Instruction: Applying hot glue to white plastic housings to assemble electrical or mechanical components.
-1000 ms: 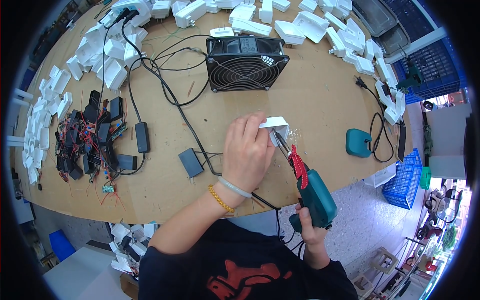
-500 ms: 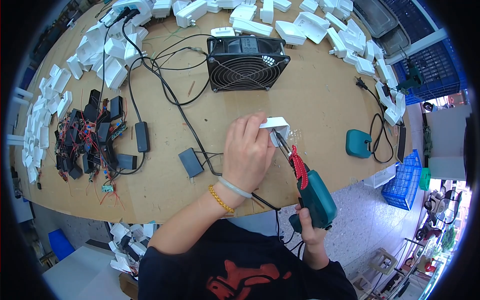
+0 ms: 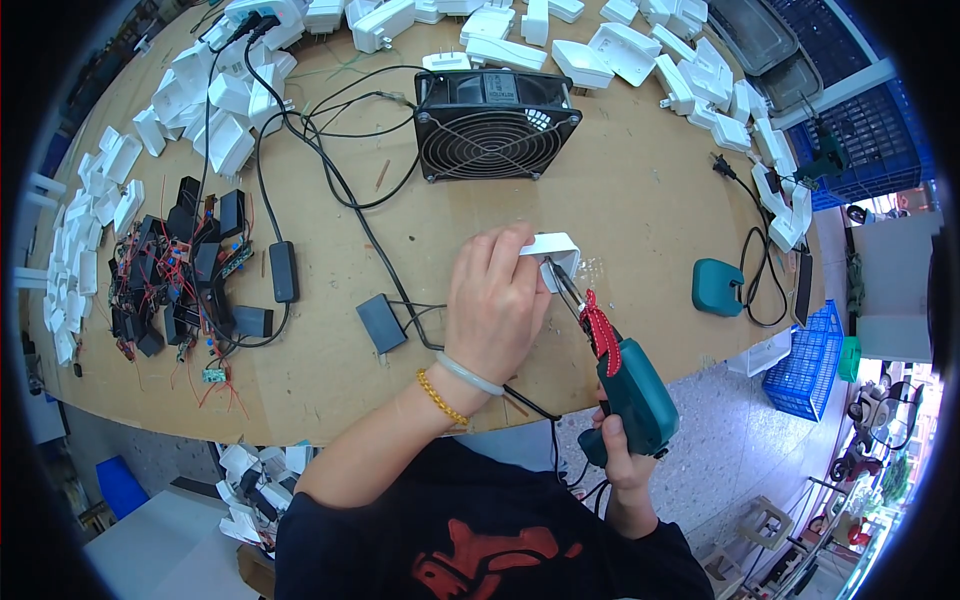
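Observation:
A white plastic adapter casing [image 3: 562, 246] is gripped by my left hand [image 3: 497, 290] near the middle of the table, its hollow side showing. The fingertips behind it are partly hidden. My right hand [image 3: 625, 458] wraps round the handle of a green soldering gun [image 3: 641, 395] at the table's front edge. Two metal prongs, partly bound in red wrapping [image 3: 601, 332], run from the gun up into the casing. Their tips are inside it; whether they touch the wall I cannot tell. Small clear crumbs [image 3: 592, 270] lie on the table beside the casing.
A black fan [image 3: 498, 135] stands beyond my hands. White casings [image 3: 215, 110] line the far and left edges. Black modules with red wires [image 3: 180, 270] are piled left. Black cables [image 3: 350, 190] cross the table. A green tool part [image 3: 717, 287] and a corded plug [image 3: 765, 250] lie right.
The soldering gun's body has shifted very slightly to the right along with my right hand. My left hand and the casing stay in place.

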Tool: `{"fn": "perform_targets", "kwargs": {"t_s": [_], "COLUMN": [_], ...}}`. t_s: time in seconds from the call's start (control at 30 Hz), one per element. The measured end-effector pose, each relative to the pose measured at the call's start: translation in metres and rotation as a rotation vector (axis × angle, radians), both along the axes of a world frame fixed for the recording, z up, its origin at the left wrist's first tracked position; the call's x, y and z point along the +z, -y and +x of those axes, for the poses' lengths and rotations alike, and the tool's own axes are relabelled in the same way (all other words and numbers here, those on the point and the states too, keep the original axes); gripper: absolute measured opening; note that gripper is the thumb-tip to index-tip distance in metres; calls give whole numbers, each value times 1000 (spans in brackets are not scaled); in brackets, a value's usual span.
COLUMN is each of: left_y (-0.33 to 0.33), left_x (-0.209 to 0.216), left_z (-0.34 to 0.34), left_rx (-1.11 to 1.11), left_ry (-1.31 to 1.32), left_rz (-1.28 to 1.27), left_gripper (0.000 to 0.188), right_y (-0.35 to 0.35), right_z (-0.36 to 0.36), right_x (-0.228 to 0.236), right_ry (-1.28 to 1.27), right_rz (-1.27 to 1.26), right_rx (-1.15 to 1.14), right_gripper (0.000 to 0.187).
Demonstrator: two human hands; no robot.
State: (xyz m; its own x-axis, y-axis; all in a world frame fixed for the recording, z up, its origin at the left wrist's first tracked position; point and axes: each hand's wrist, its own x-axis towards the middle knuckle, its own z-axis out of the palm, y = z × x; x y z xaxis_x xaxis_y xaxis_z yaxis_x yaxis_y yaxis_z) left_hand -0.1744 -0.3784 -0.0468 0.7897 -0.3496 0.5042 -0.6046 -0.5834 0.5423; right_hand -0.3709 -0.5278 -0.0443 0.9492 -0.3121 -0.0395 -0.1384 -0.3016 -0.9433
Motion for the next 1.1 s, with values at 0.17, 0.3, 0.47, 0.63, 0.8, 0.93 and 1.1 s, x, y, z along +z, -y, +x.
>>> {"fn": "perform_targets", "kwargs": {"t_s": [0.17,0.3,0.47,0.63,0.8,0.93,1.1], "left_y": [0,0,1,0,0,1,1], "left_x": [2,2,3,2,2,3,2], "left_z": [-1,1,1,0,1,1,1], "left_rx": [0,20,17,0,24,19,22], "left_ry": [1,63,55,-3,60,55,60], "left_rz": [5,-17,-19,13,-13,-19,-19], "left_gripper": [15,10,10,16,10,10,10], "right_y": [-4,-14,-14,-14,-1,1,1], "right_z": [6,17,17,17,4,-2,-1], "right_x": [3,15,16,12,1,-2,0], "right_ry": [-10,110,96,96,55,-20,4], "right_rz": [12,122,121,126,-12,1,31], "right_rx": [-17,-182,-186,-216,-79,-23,-16], "right_gripper": [42,23,23,22,31,43,43]}}
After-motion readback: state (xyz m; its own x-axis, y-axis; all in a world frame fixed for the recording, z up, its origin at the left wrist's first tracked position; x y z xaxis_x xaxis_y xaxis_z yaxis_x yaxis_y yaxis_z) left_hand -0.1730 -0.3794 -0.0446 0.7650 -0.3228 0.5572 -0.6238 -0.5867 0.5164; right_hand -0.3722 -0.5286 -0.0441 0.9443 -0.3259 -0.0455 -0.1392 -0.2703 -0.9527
